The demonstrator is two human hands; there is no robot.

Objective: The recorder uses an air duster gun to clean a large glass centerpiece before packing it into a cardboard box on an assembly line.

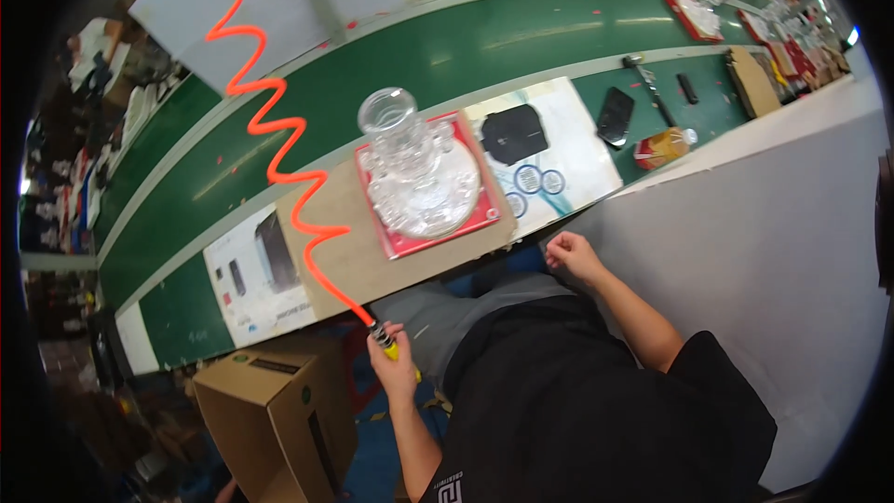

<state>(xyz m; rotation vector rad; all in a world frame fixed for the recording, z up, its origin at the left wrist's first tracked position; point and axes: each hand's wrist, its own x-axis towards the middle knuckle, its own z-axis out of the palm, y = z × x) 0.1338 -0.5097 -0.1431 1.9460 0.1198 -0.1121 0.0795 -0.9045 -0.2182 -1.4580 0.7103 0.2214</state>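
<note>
My left hand [393, 365] is wrapped round a yellow air blow gun [392, 351], below the front edge of the bench. An orange coiled hose [300, 196] runs from the gun's metal fitting up past the far side of the bench. Over my lap, just off the bench edge, my right hand [573, 256] has its fingers curled in, and nothing shows in it. Ahead of both hands, a clear moulded plastic assembly [424, 182] with a round open cup on top sits on a red square base [400, 246]. That base rests on a flattened cardboard sheet [340, 265].
Right of the assembly lie a black flat piece [515, 134], a phone [616, 116], a ratchet wrench [655, 91] and a bottle of amber liquid [663, 147]. An open cardboard box [265, 401] stands below the bench at left. A grey partition [745, 224] borders the right side.
</note>
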